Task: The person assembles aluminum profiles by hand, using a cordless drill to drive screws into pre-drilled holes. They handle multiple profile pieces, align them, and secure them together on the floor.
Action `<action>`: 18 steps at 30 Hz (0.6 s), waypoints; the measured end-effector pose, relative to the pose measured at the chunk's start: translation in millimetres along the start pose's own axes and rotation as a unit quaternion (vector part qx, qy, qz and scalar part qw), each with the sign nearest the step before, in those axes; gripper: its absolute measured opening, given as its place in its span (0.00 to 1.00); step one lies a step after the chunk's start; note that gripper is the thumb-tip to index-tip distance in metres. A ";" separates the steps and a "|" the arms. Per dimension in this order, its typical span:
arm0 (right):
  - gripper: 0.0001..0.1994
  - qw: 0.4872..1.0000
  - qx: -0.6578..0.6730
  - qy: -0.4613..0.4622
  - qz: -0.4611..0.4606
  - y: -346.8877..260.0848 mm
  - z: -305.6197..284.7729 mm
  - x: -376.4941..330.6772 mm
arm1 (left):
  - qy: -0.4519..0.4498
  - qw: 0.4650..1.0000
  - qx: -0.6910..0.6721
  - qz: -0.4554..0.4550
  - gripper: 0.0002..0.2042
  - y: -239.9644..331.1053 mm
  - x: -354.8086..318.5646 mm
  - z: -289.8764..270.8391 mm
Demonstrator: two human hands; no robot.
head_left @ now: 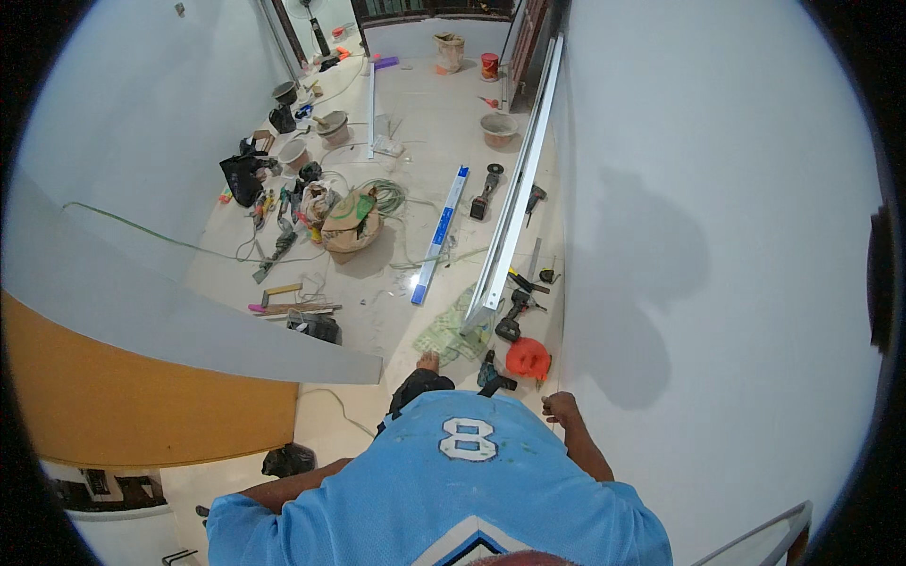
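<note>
red bundle (528, 358) just beyond curled right fingers (550, 407), grip unclear; left fingers hidden

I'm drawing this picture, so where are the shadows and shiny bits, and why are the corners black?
Head view: big soft shadow on the right wall; head view: bright glint near the lower end of the blue strip; head view: black corners, probably because the fisheye lens makes a round picture.

Bright indoor light casts a soft shadow (632, 283) on the right wall (764, 236), and glare spots the floor (377, 297) beside the blue strip (440, 236). Fisheye distortion bends straight edges; corners go black, far details soft.
</note>
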State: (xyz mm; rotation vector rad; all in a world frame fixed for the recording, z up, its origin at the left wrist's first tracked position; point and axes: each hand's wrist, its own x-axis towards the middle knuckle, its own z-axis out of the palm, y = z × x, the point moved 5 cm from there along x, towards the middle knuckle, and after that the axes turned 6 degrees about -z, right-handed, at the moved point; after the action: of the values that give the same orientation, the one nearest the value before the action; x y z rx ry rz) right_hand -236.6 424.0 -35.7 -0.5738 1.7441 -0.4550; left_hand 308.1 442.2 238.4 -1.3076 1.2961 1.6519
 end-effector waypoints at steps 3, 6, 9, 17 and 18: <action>0.14 0.999 -0.013 0.006 0.030 16.9 1.2 -0.1 | 0.001 1.000 0.001 0.000 0.20 1.6 -1.6 2.2; 0.15 0.998 -0.031 -0.001 0.062 37.0 3.0 0.8 | -0.001 1.000 0.008 0.005 0.20 5.6 -2.8 -0.8; 0.14 0.995 -0.088 -0.013 0.053 39.7 8.7 -4.1 | -0.005 1.000 0.018 0.002 0.19 7.7 -4.2 -3.6; 0.14 0.995 -0.089 -0.024 0.050 46.4 14.2 -11.7 | -0.020 0.998 0.067 -0.005 0.18 21.8 -19.3 -5.7; 0.14 0.993 -0.103 -0.027 0.045 59.5 7.1 -2.9 | -0.024 0.996 0.082 -0.001 0.18 25.5 -20.5 -7.1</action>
State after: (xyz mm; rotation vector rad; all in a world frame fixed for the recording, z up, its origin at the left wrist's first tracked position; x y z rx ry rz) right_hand -237.5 473.5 -69.6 -0.6441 1.7689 -0.1951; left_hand 293.1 429.6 265.4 -1.1650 1.3705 1.5324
